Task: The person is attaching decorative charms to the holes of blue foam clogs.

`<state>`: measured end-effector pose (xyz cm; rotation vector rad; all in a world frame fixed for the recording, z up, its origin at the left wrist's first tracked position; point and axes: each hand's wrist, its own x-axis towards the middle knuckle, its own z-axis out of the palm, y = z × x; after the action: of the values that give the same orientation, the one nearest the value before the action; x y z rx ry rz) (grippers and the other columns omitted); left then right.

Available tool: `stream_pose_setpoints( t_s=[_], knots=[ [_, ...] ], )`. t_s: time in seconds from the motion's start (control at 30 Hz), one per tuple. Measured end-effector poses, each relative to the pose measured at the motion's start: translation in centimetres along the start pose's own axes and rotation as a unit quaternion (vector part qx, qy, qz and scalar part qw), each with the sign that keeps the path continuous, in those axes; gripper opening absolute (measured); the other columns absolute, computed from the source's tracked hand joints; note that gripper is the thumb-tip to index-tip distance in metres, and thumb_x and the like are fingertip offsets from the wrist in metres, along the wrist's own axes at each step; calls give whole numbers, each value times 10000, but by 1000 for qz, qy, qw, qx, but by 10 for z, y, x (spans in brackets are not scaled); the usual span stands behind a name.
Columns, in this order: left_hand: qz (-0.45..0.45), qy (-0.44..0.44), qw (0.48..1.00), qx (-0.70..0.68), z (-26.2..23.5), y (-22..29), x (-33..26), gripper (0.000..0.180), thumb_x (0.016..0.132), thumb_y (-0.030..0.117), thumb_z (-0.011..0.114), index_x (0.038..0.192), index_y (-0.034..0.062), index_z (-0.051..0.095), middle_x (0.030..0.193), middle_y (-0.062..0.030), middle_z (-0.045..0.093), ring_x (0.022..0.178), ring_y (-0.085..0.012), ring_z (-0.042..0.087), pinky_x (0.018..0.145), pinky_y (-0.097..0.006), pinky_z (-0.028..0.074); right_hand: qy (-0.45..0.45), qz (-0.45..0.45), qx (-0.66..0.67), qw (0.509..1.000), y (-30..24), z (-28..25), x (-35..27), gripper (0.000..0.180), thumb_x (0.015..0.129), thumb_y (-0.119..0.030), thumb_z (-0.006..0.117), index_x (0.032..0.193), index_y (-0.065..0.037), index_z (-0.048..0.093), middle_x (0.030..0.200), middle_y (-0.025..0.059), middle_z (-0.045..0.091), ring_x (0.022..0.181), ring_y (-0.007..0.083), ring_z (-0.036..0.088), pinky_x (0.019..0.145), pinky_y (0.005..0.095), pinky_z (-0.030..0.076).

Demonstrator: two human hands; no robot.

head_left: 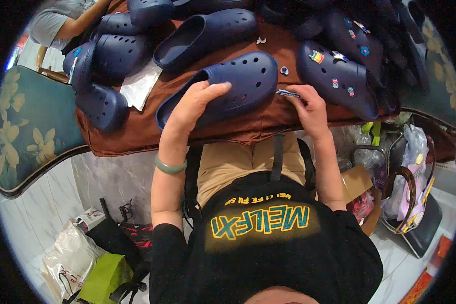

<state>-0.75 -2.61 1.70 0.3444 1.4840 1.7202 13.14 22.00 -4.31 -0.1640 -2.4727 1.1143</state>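
Observation:
A navy blue clog [238,83] with round holes in its upper lies on the brown cloth in front of me. My left hand [195,104] grips it near the opening, thumb on top of the upper and the other fingers mostly hidden. Just right of the toe, my right hand [309,106] pinches a small blue-and-white shoe charm [288,93] between thumb and fingers. Past the toe lie a loose charm [284,71] and a white one [261,40]. Another navy clog [329,76], to the right, carries several colourful charms on its upper.
More navy clogs [205,38] crowd the far side and both ends of the brown cloth [121,144]. A crumpled white paper [141,86] lies at left. Another person's arm [83,23] reaches in at the far left. Bags [71,256] and a cardboard box [357,182] stand below the table.

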Motion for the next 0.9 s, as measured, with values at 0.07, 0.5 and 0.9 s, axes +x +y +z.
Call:
stream_pose_setpoints(
  t_s=[0.07,0.5,0.9],
  knots=[
    [14,15,1000,16,1,0,0,315,860,244,602,1033,-15,646,985,-59,661,882,-123,599,825,-266,457,6,117,159,980,-14,3,0,213,771,-51,701,977,-36,651,936,81,657,798,227,600,745,332,481],
    [75,39,980,178,-12,-32,3,223,775,149,591,933,1,647,905,-66,620,898,-149,549,840,-292,418,-127,-128,-91,979,-71,26,47,161,736,-220,752,835,-137,655,840,1,598,902,195,532,874,370,307],
    [60,-24,993,98,0,-19,4,239,868,185,538,968,-19,612,781,-51,593,784,-120,495,753,-288,430,-117,-32,-91,988,-61,44,71,566,552,-178,816,989,-79,470,1335,231,387,1308,421,278,1074,483,259]
  ],
)
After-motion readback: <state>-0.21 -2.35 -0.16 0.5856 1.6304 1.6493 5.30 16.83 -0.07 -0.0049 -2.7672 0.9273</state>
